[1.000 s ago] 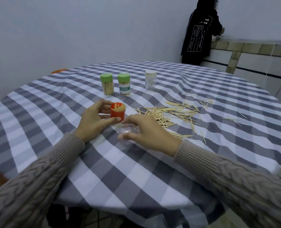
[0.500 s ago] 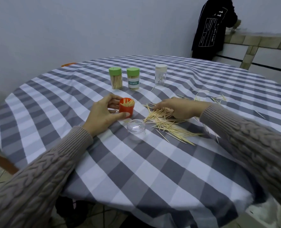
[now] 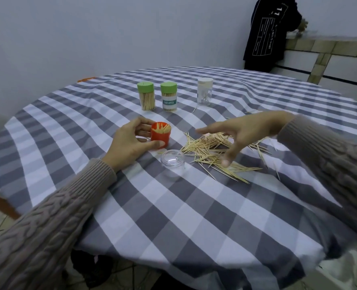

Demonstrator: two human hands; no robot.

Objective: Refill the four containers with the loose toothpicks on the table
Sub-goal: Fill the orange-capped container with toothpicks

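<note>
A: Nearest the camera, the round table point(image 3: 173, 216) in its grey-and-white checked cloth, two cable-knit sleeves reaching in over it.

B: Left hand point(image 3: 129, 141) first: fingers and thumb curled round the red container point(image 3: 160, 136), which stands open and packed with toothpicks.

A: And just in front of that thumb, a clear plastic lid point(image 3: 172, 159), lying on the cloth, touching nothing.

B: Right hand point(image 3: 244, 132) now, fingers spread and straight, thumb pointing down, hovering over the loose toothpicks point(image 3: 213, 149). The heap sits directly beneath the fingers; whether the thumb tip touches any I cannot tell.

A: A few strays trail off past the wrist.

B: Beyond the left fingers, two green-capped containers point(image 3: 145, 99) side by side, both full, one labelled. Beyond the right fingertips, a white-capped clear container point(image 3: 204, 91) with only a few sticks inside.

A: Far back: plain pale wall, a tiled ledge point(image 3: 328, 47) on the right, and a person in a dark printed top point(image 3: 265, 34) standing at it.
</note>
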